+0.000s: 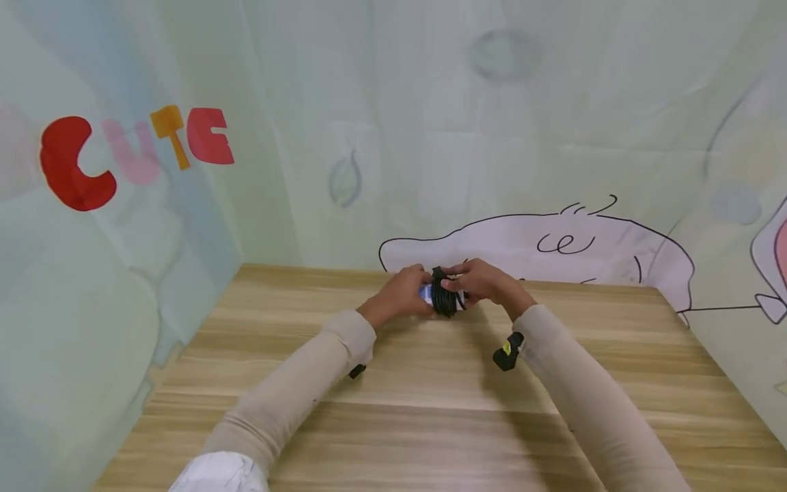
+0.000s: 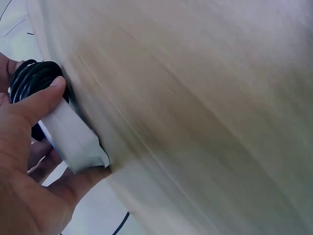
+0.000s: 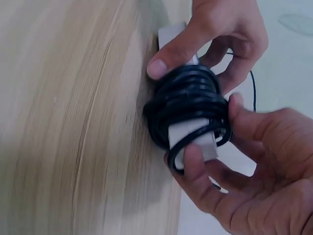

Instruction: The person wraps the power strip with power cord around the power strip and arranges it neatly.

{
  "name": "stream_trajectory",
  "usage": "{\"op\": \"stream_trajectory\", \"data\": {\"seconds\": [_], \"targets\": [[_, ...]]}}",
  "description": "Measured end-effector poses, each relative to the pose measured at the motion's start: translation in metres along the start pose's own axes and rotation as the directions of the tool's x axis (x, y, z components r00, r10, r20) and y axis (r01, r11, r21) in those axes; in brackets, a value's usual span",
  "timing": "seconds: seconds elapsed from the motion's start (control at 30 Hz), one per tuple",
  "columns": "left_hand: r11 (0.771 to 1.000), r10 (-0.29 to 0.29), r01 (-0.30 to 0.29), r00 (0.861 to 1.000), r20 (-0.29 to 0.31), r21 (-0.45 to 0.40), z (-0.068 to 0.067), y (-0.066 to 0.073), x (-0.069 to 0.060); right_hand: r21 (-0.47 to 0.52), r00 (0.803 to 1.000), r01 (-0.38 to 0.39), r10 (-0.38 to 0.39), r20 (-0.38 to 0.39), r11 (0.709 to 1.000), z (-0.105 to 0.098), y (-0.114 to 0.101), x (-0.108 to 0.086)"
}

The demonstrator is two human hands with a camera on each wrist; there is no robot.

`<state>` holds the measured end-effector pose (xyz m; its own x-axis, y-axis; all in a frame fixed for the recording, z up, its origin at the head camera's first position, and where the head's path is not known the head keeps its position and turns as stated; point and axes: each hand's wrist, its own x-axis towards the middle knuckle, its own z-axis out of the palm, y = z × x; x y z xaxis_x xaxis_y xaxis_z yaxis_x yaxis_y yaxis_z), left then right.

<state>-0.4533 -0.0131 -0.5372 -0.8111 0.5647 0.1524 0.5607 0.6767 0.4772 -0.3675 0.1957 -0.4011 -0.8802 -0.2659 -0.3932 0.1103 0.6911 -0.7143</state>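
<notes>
Near the table's far edge, both hands hold a small white box (image 2: pixel 73 134) wrapped with several turns of black cable (image 3: pixel 188 105). My left hand (image 1: pixel 402 292) grips the box's left end, its thumb lying along the box beside the coil in the left wrist view. At the other end, my right hand (image 1: pixel 486 280) has its fingers on the cable and the box end. One loose cable loop passes over that end by a fingertip in the right wrist view. Some blue print shows on the box in the head view. The box's far side is mostly hidden.
The wood-grain table (image 1: pixel 418 437) stretches from under the arms to a printed backdrop (image 1: pixel 307 137) at the back and left. Dark wrist-worn devices (image 1: pixel 507 351) sit by the sleeve cuffs.
</notes>
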Motion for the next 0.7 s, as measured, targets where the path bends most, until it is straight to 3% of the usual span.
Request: {"op": "stream_trajectory", "data": {"seconds": [0.03, 0.13, 0.23, 0.3, 0.43, 0.47, 0.67, 0.7], "targets": [[1.0, 0.006, -0.006, 1.0, 0.018, -0.016, -0.004, 0.002, -0.002, 0.014, 1.0, -0.011, 0.011, -0.011, 1.0, 0.001, -0.001, 0.0], [0.993, -0.044, 0.058, 0.989, 0.141, -0.1, -0.036, 0.031, -0.021, 0.026, 0.996, -0.069, 0.07, -0.05, 0.997, 0.003, -0.005, 0.002], [0.978, -0.109, 0.15, 0.961, 0.255, -0.147, -0.069, 0.064, -0.039, 0.017, 0.984, -0.159, 0.16, -0.075, 0.987, 0.003, -0.009, 0.005], [0.962, -0.165, 0.216, 0.947, 0.277, -0.165, -0.08, 0.079, -0.043, 0.038, 0.969, -0.232, 0.234, -0.085, 0.972, 0.001, -0.012, 0.005], [0.933, -0.282, 0.323, 0.93, 0.235, -0.157, -0.078, 0.082, -0.032, 0.112, 0.937, -0.334, 0.343, -0.07, 0.936, -0.002, -0.013, 0.008], [0.923, -0.319, 0.356, 0.921, 0.224, -0.147, -0.072, 0.076, -0.022, 0.125, 0.93, -0.35, 0.36, -0.074, 0.928, -0.003, -0.013, 0.008], [0.855, -0.498, 0.518, 0.838, 0.221, -0.038, -0.031, 0.035, 0.035, 0.048, 0.905, -0.411, 0.414, -0.097, 0.91, -0.001, -0.021, 0.005], [0.842, -0.52, 0.539, 0.824, 0.223, -0.025, -0.029, 0.035, 0.039, 0.029, 0.899, -0.425, 0.426, -0.1, 0.905, -0.001, -0.023, 0.003]]}}
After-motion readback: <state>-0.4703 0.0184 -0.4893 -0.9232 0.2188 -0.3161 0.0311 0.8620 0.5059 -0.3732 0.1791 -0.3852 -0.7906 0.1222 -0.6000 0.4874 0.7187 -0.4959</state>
